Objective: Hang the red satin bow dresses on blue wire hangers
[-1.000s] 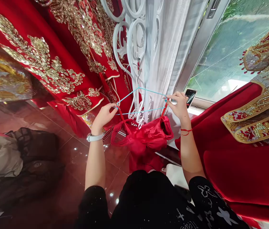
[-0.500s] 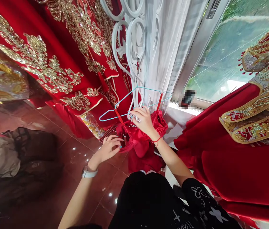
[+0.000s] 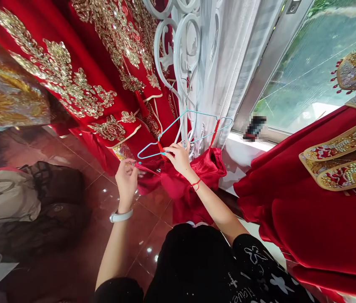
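Observation:
A red satin dress [image 3: 178, 183] hangs by thin red straps from a light blue hanger [image 3: 203, 112]. My left hand [image 3: 126, 181], with a watch on its wrist, is closed in a pinch on a thin piece of red fabric [image 3: 146, 169] pulled out to the left of the dress. My right hand [image 3: 179, 158], wearing a red cord bracelet, reaches across the dress top. Its thumb and fingertips pinch the left shoulder strap [image 3: 160, 146] just under the hanger's bar. The lower part of the dress is partly hidden behind my body.
White scrolled metalwork [image 3: 178, 50] stands behind the hanger, beside a white curtain [image 3: 228, 63]. Red garments with gold embroidery [image 3: 64, 71] hang at left, and a beaded red garment [image 3: 332, 168] at right. Bags [image 3: 10, 198] lie on the tiled floor [image 3: 140, 227] at left.
My left hand has moved left and up, drawing the red fabric away from the dress. My right hand has shifted left to the strap. The view has shifted slightly.

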Motion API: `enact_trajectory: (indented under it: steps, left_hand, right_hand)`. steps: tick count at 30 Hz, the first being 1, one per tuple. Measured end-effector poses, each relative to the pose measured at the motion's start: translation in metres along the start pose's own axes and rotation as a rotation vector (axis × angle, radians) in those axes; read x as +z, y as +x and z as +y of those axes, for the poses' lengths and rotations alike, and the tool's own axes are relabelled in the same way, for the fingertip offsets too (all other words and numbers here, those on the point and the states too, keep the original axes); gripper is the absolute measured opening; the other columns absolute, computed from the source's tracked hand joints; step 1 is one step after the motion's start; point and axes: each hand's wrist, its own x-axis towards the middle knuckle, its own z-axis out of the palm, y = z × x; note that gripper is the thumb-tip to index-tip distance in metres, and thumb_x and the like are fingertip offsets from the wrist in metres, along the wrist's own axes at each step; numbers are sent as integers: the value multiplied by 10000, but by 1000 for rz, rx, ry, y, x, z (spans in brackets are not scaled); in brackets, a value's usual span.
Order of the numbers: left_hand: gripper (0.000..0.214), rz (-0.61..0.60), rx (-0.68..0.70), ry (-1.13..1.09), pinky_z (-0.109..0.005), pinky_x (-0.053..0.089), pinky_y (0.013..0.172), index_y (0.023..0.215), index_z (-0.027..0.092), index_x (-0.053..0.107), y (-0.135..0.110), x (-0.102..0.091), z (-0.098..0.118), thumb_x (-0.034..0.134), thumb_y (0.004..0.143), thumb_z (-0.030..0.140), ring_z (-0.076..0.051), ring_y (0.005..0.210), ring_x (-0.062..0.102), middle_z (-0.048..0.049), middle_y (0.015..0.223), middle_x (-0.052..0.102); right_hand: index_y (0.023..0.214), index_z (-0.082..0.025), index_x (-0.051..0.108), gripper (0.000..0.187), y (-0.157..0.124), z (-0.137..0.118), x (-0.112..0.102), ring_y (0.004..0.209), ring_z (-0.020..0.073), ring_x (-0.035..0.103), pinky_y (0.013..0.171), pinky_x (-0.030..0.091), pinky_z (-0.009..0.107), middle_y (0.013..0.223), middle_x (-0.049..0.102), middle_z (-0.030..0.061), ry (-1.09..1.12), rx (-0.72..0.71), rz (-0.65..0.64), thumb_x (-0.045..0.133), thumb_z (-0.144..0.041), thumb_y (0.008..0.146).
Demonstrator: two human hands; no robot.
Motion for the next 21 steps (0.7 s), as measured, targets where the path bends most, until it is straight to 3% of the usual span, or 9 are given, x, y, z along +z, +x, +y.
enact_trajectory:
  steps: [5,11,15,18,21]
  left_hand:
    - [421,60,92,-97,-272,590,701,1124,178,600,22,9,22,731,796,406,-175,742,740,-34,824,725]
    - [527,-79,303,92,-279,607,807,1356,192,563,38,37,66,691,870,352,-194,939,760,-110,1183,741]
    - [500,-151,347,311,-290,580,855,1389,218,554,34,54,79,610,893,252,-179,920,744,-49,1040,770]
    - [461,-188,308,512,-316,546,829,1305,236,620,27,56,78,638,845,272,-209,878,732,-33,968,765]
    - [376,-190,310,657,-322,498,790,1170,229,687,25,52,75,646,802,300,-243,885,693,-44,917,740]
  right_hand:
    - [1076,-303,811,213,-2,3,-7,1067,248,603,1228,195,541,1039,753,45,-7,-8,-35,612,-325,1005]
    - [1088,-306,807,219,-3,2,-7,1055,248,604,1237,159,564,1016,751,47,12,-13,-59,605,-328,1008]
    - [1081,-305,806,208,-2,4,-8,1071,254,599,1249,141,574,1015,752,49,31,-24,-64,616,-309,997]
    - [1027,-301,810,187,-3,4,-7,1050,254,608,1257,139,591,982,754,43,56,-31,-52,630,-286,978]
    - [1023,-296,798,204,-10,11,-8,1092,238,632,1248,233,549,1056,752,37,153,-101,14,615,-239,953]
